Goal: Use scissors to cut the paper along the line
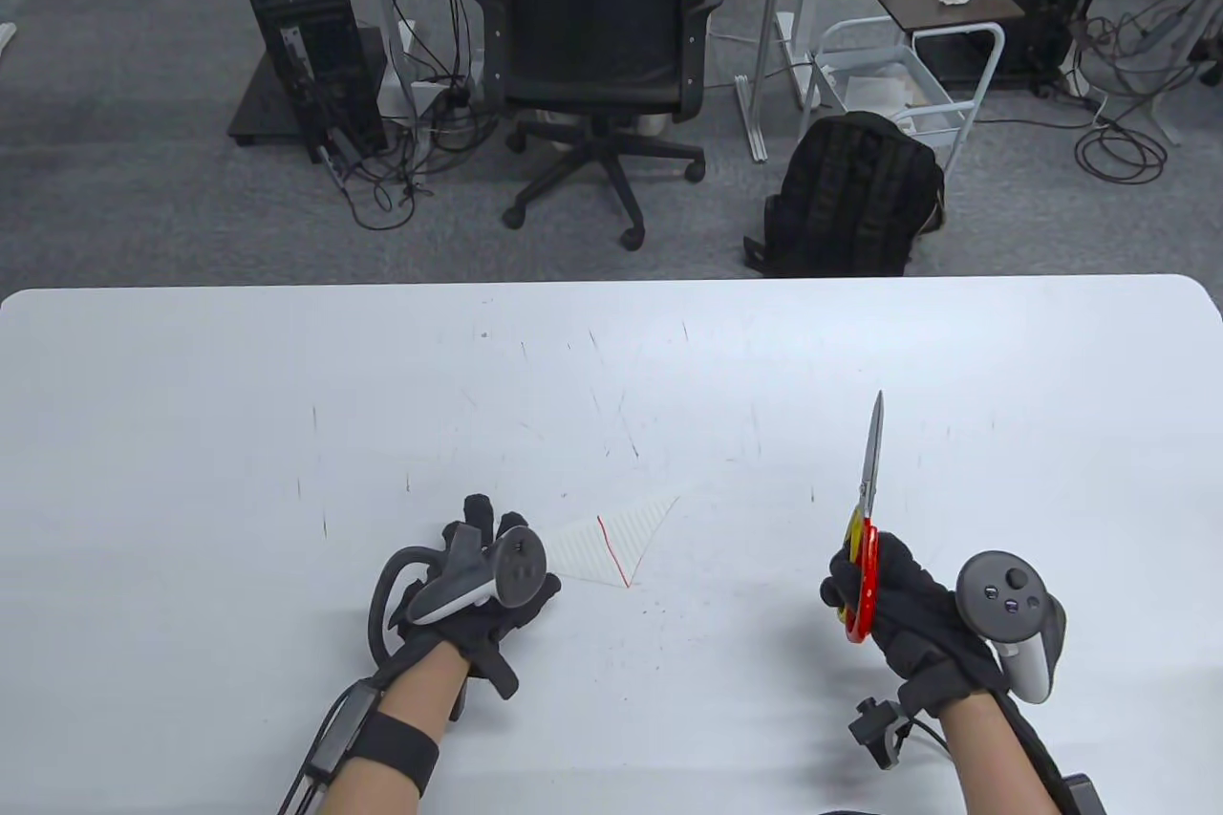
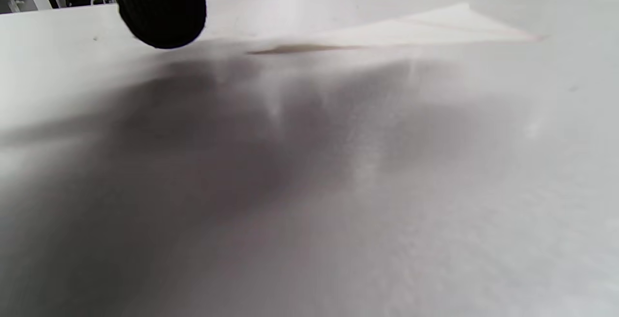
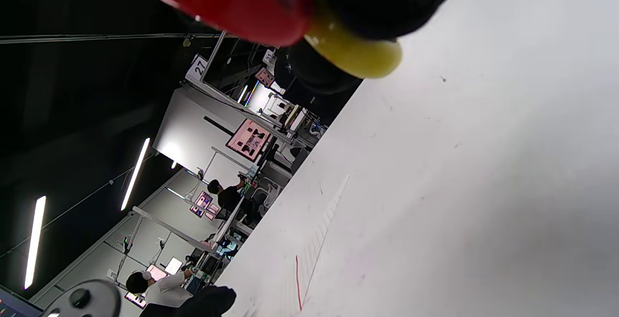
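Scissors (image 1: 865, 528) are sitting upright in the right hand (image 1: 898, 600), fingers curling through the red handles, blades closed and pointing away. Paper (image 1: 621, 547) with its red line is lying flat on the tabletop (image 1: 287, 395), the left hand (image 1: 478, 581) resting at its left edge; how its fingers are lying, I cannot tell.

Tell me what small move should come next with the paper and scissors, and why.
Probably the left hand should lift the paper off the table. The paper lies flat beside that hand, its red line uncut, while the right hand holds the scissors off to the side, blades together, pointing away.
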Tool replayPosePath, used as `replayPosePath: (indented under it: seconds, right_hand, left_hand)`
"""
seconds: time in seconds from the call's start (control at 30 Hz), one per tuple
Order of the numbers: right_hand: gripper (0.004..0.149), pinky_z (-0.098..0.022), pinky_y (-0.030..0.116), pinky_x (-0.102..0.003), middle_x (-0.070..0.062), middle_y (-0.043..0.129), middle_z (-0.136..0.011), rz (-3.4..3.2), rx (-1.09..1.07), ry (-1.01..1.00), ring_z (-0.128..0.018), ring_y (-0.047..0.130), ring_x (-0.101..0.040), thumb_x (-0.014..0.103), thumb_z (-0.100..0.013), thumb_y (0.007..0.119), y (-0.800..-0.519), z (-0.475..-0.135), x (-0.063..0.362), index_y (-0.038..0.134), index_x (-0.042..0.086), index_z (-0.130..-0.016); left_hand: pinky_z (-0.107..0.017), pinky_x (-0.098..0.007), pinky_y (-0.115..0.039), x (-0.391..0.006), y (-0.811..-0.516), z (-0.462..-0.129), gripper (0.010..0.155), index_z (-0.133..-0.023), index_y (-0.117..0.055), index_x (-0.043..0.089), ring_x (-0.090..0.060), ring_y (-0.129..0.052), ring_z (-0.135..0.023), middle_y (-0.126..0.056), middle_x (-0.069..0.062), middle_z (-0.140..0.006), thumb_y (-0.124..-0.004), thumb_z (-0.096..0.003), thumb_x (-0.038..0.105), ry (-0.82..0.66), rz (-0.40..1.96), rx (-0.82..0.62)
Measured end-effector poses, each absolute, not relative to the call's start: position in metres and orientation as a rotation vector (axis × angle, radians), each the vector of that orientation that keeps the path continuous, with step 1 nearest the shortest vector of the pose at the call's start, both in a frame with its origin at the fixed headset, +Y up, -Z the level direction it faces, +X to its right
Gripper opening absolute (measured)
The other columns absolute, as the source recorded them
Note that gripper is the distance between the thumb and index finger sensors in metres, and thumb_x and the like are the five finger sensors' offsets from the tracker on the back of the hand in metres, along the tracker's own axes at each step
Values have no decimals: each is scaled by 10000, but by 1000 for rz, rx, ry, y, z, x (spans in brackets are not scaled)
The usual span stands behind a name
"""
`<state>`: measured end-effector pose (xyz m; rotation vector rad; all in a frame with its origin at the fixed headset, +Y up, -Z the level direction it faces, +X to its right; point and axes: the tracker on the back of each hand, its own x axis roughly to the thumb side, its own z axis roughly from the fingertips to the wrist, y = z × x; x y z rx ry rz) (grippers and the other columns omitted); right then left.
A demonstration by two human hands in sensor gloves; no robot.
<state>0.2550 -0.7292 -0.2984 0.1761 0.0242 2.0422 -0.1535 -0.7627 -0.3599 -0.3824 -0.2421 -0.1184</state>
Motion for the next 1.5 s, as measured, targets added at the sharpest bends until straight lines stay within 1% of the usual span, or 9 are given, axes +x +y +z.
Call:
replayPosePath:
  seconds: [0.2,0.33,0.53,0.67,0.83,0.97,1.07,1.2,1.5]
  right_hand:
    - [662,-507,762,-421,-360,579,-920,2019,212,106,-784,843,-330,305,-594,674,-734,-301,251,359,-95,-1018]
    - [663,-503,764,-412,-350,587,-916,2037,224,101,-769,852,-323,315,-599,670,-735,-301,246,361,-100,-1013]
    - [660,-496,764,-410,-351,589,-910,2060,203,105,-758,856,-323,317,-600,674,-739,-301,245,367,-101,-1009]
    - [664,-496,764,-410,-351,587,-910,2080,205,126,-754,857,-325,318,-598,678,-741,-301,244,368,-101,-1009]
    - [662,-490,770,-411,-349,602,-907,2126,200,127,-744,869,-325,316,-593,690,-741,-301,243,381,-97,-1009]
    - [649,-486,788,-417,-333,630,-907,2158,200,111,-753,885,-326,317,-571,735,-741,-301,243,433,-58,-1006]
    - [635,-486,791,-418,-319,642,-907,2201,220,110,-753,891,-323,320,-567,754,-740,-301,242,457,-29,-1006]
    - [611,-490,794,-419,-288,660,-907,2241,256,112,-751,903,-315,322,-555,787,-742,-301,239,496,16,-996]
    - [630,-463,660,-477,-285,603,-926,2178,415,369,-669,833,-295,276,-610,700,-749,-301,223,335,-57,-1000]
  left_hand:
    - [-743,-560,-648,-133,-777,-385,762,-1186,-309,102,-508,-478,-1110,-299,-241,-1216,-545,-620,554,-225,-181,-464]
    - [-775,-542,-531,-133,-769,-394,825,-1176,-299,75,-427,-551,-1085,-439,-217,-1184,-694,-586,496,-170,-108,-444]
    - [-676,-447,-689,-125,-764,-402,881,-1162,-305,62,-258,-832,-815,-695,-74,-1008,-763,-529,469,-173,-158,-441]
    - [-640,-427,-727,-127,-766,-405,724,-1130,-461,150,-168,-876,-690,-786,30,-837,-786,-531,397,-168,-45,-488]
    - [-679,-501,-637,-134,-768,-403,520,-1018,-559,337,-244,-784,-766,-663,-24,-938,-772,-548,399,-143,22,-505]
    - [-698,-532,-586,-140,-770,-400,378,-900,-683,318,-322,-726,-819,-481,-139,-1077,-781,-546,405,-129,105,-474]
    - [-686,-540,-599,-150,-770,-396,370,-874,-734,301,-350,-749,-808,-553,-161,-1077,-800,-528,414,-83,268,-404]
    - [-633,-488,-747,-174,-753,-390,357,-862,-762,260,-248,-938,-768,-907,-44,-856,-798,-534,396,-101,437,-345]
    - [-572,-440,-799,-220,-740,-342,379,-945,-738,247,-158,-1001,-604,-979,-4,-703,-726,-587,371,-184,707,-405]
